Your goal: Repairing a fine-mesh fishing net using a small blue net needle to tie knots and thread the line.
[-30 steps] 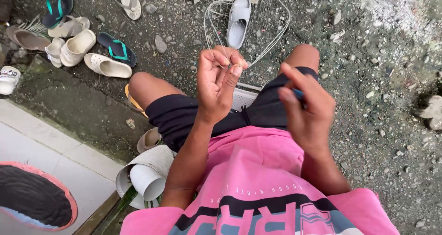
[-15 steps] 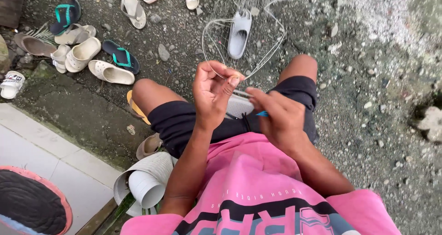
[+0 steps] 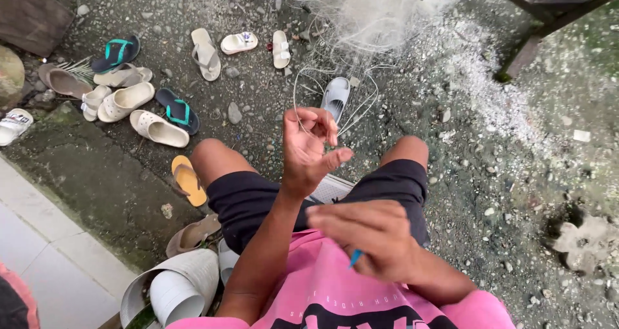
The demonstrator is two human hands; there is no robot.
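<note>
Pinching thin, clear fishing line, the left hand (image 3: 309, 145) rises beyond the right hand (image 3: 367, 239), clenched around a blue needle (image 3: 354, 258), with filmy white net (image 3: 380, 13) over rough gravel ground (image 3: 490, 142) ahead.

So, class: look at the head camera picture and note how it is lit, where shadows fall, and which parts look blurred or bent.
Head view: soft, even daylight, no glare, only faint shadows under the sandals. The right hand, close to the lens, is smeared, while the left hand and gravel are sharper. The pale net looks hazy and washed out. The wide lens stretches the edges.
</note>
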